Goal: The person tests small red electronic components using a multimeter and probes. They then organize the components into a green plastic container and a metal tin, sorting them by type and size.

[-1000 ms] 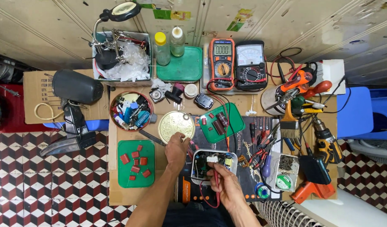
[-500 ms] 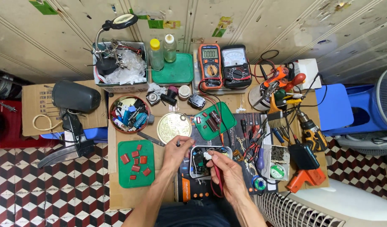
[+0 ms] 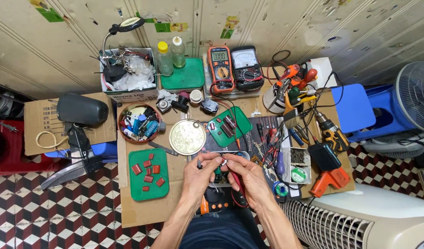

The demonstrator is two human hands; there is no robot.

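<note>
Right at the near middle of the counter (image 3: 143, 210), both hands meet over a small grey device (image 3: 221, 180) that lies flat on the cardboard, mostly hidden beneath them. The left hand (image 3: 200, 173) pinches a thin dark-tipped tool (image 3: 199, 163) between its fingertips, its grip clenched on it. The right hand (image 3: 248, 177) has its grip closed around a red probe (image 3: 238, 182), whose red lead loops down toward the person's lap; a small green part (image 3: 217, 171) shows between the two hands, though whether either hand touches it cannot be told.

Just beyond the hands lies a round brass-coloured lid (image 3: 187, 137), and beside it a green tray (image 3: 229, 126) with dark cylindrical parts. To the left, near the left forearm, a green mat (image 3: 149, 186) carries several small red blocks. Farther back stands a round tin (image 3: 139, 123) full of mixed parts, then an orange digital multimeter (image 3: 220, 68) next to a black analogue meter (image 3: 245, 69). At the right edge lie an orange glue gun (image 3: 327, 180) and a yellow-and-black drill (image 3: 330, 131). A white fan grille (image 3: 331, 228) sits at the lower right.
</note>
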